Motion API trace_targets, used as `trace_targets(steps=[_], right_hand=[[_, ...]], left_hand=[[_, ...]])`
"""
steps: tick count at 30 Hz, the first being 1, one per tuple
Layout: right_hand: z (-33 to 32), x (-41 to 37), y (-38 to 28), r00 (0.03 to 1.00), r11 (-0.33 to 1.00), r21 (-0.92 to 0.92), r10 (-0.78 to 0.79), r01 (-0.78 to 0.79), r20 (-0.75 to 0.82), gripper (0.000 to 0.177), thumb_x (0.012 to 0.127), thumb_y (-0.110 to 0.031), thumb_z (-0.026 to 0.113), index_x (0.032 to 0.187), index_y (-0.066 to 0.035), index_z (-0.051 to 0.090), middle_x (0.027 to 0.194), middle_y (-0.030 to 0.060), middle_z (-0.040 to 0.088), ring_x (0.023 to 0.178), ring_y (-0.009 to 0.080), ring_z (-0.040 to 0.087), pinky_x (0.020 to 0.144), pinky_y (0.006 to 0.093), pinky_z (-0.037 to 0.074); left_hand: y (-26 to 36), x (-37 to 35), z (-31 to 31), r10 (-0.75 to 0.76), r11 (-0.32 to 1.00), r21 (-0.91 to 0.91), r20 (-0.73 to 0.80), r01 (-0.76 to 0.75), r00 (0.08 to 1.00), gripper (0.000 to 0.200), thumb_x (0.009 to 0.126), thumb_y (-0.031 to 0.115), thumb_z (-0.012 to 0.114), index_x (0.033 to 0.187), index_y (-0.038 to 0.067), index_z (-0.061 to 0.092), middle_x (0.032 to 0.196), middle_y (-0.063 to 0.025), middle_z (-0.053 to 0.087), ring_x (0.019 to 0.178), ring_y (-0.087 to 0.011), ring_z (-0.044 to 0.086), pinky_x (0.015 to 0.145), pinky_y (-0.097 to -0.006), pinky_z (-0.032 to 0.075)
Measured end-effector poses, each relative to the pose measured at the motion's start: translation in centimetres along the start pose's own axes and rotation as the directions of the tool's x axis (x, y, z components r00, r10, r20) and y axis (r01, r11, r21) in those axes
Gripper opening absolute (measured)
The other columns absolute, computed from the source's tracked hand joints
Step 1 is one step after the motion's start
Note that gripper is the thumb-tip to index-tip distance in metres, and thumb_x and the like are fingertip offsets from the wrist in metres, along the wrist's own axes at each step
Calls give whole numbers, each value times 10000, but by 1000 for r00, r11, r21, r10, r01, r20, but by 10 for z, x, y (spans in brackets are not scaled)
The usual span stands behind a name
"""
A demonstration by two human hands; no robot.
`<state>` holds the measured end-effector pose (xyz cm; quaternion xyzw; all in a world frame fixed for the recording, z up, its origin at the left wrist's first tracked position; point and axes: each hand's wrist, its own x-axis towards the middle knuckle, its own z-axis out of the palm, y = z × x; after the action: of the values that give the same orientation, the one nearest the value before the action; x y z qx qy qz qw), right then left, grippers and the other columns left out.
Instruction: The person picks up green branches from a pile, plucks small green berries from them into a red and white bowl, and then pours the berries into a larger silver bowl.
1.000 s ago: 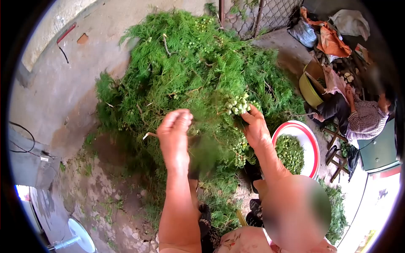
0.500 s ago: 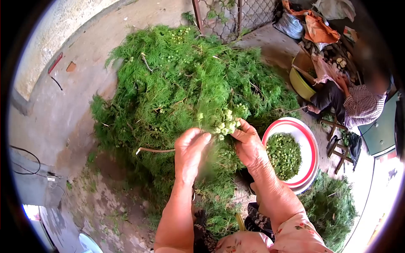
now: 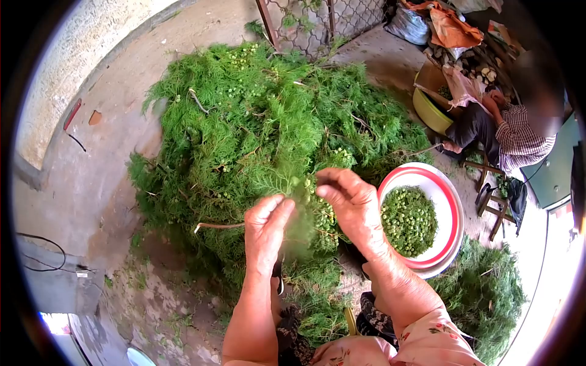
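Note:
My left hand [image 3: 266,229] is closed, thumb against fingers, on a feathery evergreen sprig [image 3: 300,229] that blurs with motion below the fingertips. To its right, my right hand [image 3: 354,207] has thumb and forefinger drawn together at a small round green cone [image 3: 308,183] on the sprig. Both hands are over a large heap of cut evergreen branches [image 3: 244,128], several of them bearing pale green cones. Close by my right wrist stands a white basin with a red band [image 3: 453,213], holding many picked green cones [image 3: 408,222].
A person in a checked shirt [image 3: 526,137] sits at the right, beside a yellow-green tub [image 3: 430,111]. A smaller pile of greenery [image 3: 482,280] lies below the basin. Wooden stool [image 3: 497,213] right; metal gate [image 3: 305,27] and bags [image 3: 452,27] at the back.
The cone cluster held up between my hands no longer shows there. My right hand's fingertips have shifted left and up; my left hand has moved slightly left and down.

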<state>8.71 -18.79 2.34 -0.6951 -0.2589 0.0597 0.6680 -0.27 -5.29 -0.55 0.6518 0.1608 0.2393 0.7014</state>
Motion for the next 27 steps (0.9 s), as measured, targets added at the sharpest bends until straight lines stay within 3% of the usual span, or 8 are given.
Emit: trace_targets(steps=[5,7,9,12,15,19,22,27], right_hand=[[2,-1,-1,993,994,20,107,-108,59,274,750,-79,692,1001,0,616,848,105,630,762,153,604,679,262,487],[0,-1,5,996,1000,-14,22,-21,88,256,752,-80,691,980,12,620,830,103,628,731,146,594,661,263,484],[-1,-5,3,986,978,132,156,-162,53,181,796,-116,661,922,10,632,755,60,622,627,107,550,583,237,452],[-6,-6,-5,899,833,339,414,-437,140,152,862,-179,599,869,-31,630,662,-1,583,537,68,489,498,208,392],[-11,-1,1,870,626,641,473,-445,142,154,841,-204,626,847,-50,629,642,8,578,506,80,483,471,212,403],[-23,5,3,867,718,491,450,-493,212,118,861,-95,576,958,-32,600,716,28,596,584,98,521,527,215,411],[-21,0,1,858,671,537,359,-511,369,153,855,-46,562,999,-10,599,761,59,620,598,100,524,533,216,404],[-18,-2,-1,853,735,479,262,-479,452,147,835,-103,614,928,11,614,711,85,631,572,91,534,484,205,385]], left_hand=[[9,-3,12,71,949,299,111,-102,991,87,827,73,625,838,-14,616,703,-18,579,613,-77,520,546,-210,389],[2,-5,19,138,954,251,124,-165,983,141,828,126,632,818,-13,614,651,-9,559,572,-74,480,508,-218,349],[9,-8,22,114,951,270,147,-151,982,173,831,155,632,808,-16,611,629,-5,547,559,-80,471,506,-226,347],[15,-8,25,-59,998,9,146,58,988,174,813,146,642,763,-15,599,623,-22,537,554,-109,488,527,-242,369],[12,-6,25,-104,981,-145,151,126,983,213,813,163,636,701,-7,570,634,-49,546,553,-118,475,553,-244,373],[14,-4,25,-106,955,-256,175,149,979,269,830,235,621,686,16,562,634,-50,557,569,-109,460,579,-239,366],[16,-4,26,-137,948,-256,204,188,969,259,840,256,614,705,37,594,603,-2,545,570,-93,458,596,-237,354],[17,-5,29,-168,917,-310,270,251,948,246,834,226,612,704,19,590,635,-21,562,576,-101,469,589,-238,368]])
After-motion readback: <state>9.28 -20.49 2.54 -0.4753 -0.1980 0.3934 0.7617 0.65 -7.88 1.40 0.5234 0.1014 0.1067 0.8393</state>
